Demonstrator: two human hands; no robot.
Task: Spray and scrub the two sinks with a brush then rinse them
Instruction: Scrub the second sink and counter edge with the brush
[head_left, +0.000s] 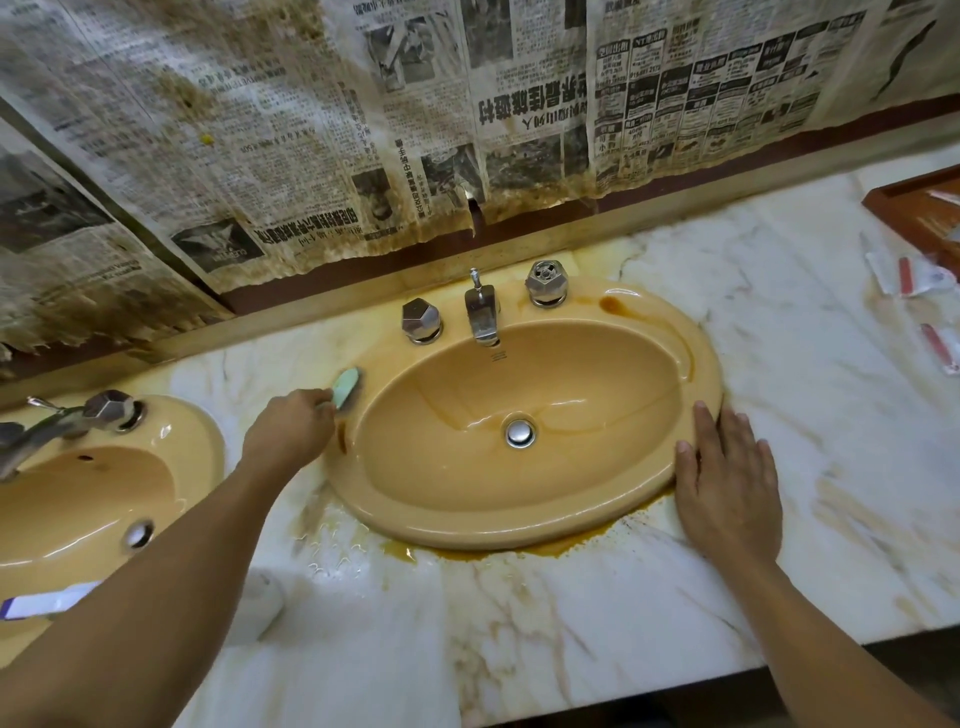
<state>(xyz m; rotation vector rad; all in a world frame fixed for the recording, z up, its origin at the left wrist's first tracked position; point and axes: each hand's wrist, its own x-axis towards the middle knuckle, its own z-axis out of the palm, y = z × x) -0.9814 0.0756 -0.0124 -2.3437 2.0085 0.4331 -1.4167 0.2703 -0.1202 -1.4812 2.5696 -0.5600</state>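
Now, brush (347, 387): pale green, at tan sink (519, 525) rim, nine o'clock.
Left hand (291, 426): gripping brush handle.
Right hand (727, 467): spread flat, three o'clock rim.

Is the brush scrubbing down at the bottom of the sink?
No, the left hand holds the brush on the left rim of the sink, outside the bowl.

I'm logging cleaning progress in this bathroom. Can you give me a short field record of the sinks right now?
left hand: left hand grips a green brush at the left rim of the right sink
right hand: right hand lies flat at that sink's right rim
tap: tap shows no running water
dirt: brown stains on the back rim, more on the counter along the front edge
left sink: left sink is partly in view
wall: stained newspaper
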